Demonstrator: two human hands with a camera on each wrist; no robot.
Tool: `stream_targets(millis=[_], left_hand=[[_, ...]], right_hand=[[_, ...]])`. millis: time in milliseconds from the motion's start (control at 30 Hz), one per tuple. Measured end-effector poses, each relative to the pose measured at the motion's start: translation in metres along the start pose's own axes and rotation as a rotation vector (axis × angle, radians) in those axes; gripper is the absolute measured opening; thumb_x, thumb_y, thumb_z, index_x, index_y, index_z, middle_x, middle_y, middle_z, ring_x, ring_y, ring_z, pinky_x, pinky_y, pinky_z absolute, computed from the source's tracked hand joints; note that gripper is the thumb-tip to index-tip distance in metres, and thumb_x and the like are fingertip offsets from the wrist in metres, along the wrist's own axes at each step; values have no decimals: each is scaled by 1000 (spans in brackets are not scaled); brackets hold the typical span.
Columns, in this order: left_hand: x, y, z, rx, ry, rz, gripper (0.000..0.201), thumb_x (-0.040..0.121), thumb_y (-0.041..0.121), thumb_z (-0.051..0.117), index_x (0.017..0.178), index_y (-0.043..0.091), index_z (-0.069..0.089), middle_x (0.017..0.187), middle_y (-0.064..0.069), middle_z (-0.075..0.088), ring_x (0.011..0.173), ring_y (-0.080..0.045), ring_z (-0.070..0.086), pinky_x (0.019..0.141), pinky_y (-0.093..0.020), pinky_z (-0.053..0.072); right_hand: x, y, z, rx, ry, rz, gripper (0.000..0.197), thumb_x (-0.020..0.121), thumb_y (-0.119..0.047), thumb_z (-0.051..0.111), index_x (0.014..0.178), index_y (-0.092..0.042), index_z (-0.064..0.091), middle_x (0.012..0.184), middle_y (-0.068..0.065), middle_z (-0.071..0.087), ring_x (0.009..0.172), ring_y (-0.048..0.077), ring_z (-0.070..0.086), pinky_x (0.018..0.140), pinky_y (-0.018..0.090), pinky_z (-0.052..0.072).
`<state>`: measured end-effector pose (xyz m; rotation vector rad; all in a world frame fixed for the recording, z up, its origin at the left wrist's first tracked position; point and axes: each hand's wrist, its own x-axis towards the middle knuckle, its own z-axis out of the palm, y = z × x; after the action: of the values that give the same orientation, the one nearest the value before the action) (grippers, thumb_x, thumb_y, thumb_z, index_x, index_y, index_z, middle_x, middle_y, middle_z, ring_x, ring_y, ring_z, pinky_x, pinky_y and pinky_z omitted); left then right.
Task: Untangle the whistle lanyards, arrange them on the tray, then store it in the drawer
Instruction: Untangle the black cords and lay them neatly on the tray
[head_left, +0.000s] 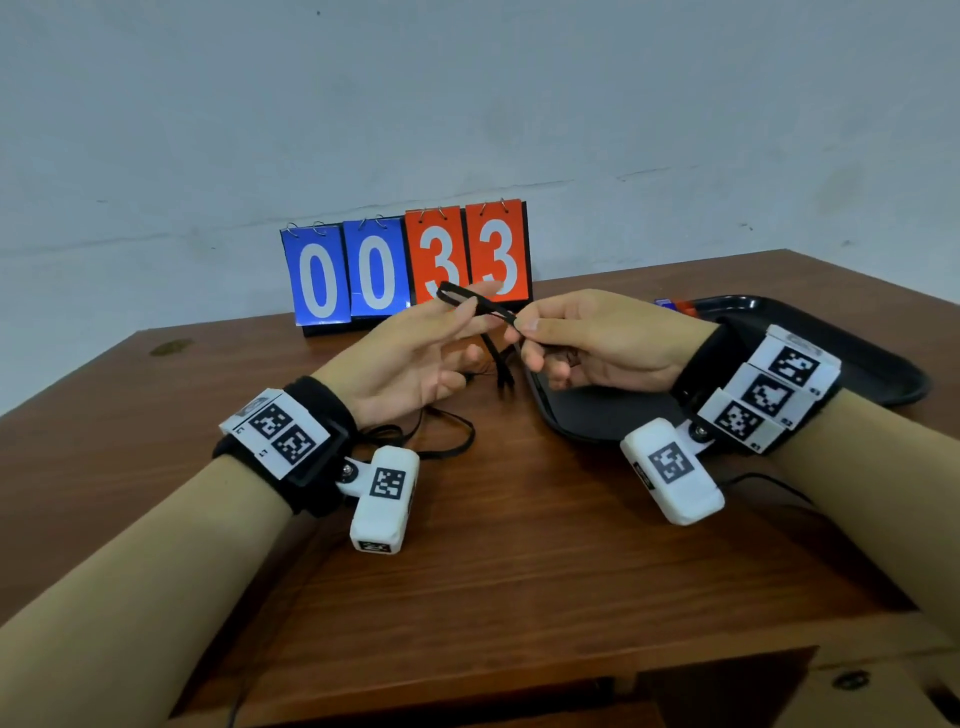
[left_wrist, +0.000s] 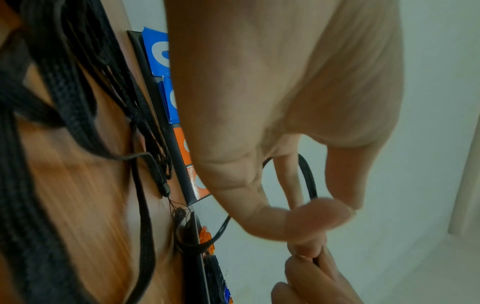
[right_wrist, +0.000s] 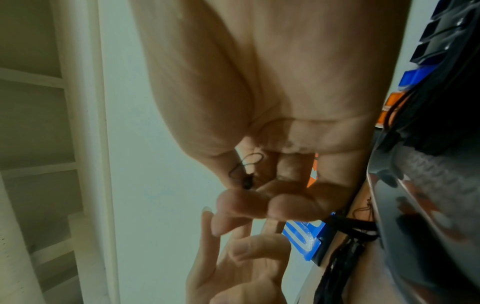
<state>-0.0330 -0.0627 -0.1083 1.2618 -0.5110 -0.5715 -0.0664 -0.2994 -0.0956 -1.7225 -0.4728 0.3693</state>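
Right hand (head_left: 597, 343) pinches a lanyard (head_left: 475, 306) above the table's back edge, beside the tray (head_left: 841, 343); our left hand (head_left: 410, 358), fingers spread, threads its loop. Light, limp, snag-prone cord: we'd hold near the clasp.

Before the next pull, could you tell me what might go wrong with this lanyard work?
The right hand pinches a black lanyard looped over the left hand's fingers; its tail joins the tangle on the table, so pulling may tighten knots. Dragged cords could also snag the tray rim or disturb the whistles.
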Motion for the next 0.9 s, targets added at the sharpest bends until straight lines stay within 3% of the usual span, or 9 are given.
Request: stream_targets(millis=[67,167,267,333,400,500,633,767,900], left_hand=[[0,-1,3,61,-43,-14,62,91,33,66,148,11,51,113,-1,70,77,-7,60,53,-15,46],[2,-6,4,173,-29,0,43,95,28,61,137,16,63,107,-2,65,77,-6,60,55,-16,45],[4,-6,2,221,-2,14,34,97,25,60,128,19,70,100,-1,67,72,-8,39,52,-15,38],[3,-3,1,206,20,13,24,95,26,60,112,14,73,83,2,66,67,-11,23,46,-13,29],[2,-1,1,185,33,14,19,96,26,58,101,12,70,69,4,53,59,-7,25,44,-14,26],[3,0,2,119,21,16,19,100,27,55,98,12,66,70,1,38,55,-6,33,44,-15,31],[3,1,2,41,60,22,21,101,30,53,97,13,64,72,2,49,56,-6,39,46,-16,35],[1,3,0,-68,72,3,21,99,34,56,95,15,60,71,3,51,54,-6,39,46,-16,38],[4,4,-4,-134,133,19,19,106,28,49,99,13,58,78,1,52,54,-6,40,47,-16,40]], right_hand=[[0,0,1,-15,2,-16,21,106,-23,48,101,-13,67,77,1,64,58,9,49,64,25,43],[0,1,3,-22,-42,-25,25,106,-22,47,106,-11,69,82,2,68,62,9,52,66,24,47],[-1,4,3,-49,-88,-27,30,106,-21,46,99,-14,74,82,0,69,65,8,53,70,25,47],[0,5,2,-55,-94,-19,31,106,-21,44,116,-4,69,81,-1,67,66,8,52,71,25,47],[0,5,1,-56,-105,-3,35,106,-21,44,130,-2,62,81,1,64,66,9,51,69,23,47],[-1,6,1,-60,-125,-12,33,106,-20,44,128,-3,63,80,3,62,67,11,51,68,23,47],[0,6,0,-48,-93,-11,28,105,-20,46,118,-6,67,79,3,64,64,11,52,66,23,47],[0,6,1,-44,-71,-8,27,104,-19,48,118,-5,66,78,3,65,64,11,51,66,23,47],[0,6,-1,-46,-48,-3,28,105,-20,48,120,-5,66,78,3,65,65,12,51,67,24,47]])
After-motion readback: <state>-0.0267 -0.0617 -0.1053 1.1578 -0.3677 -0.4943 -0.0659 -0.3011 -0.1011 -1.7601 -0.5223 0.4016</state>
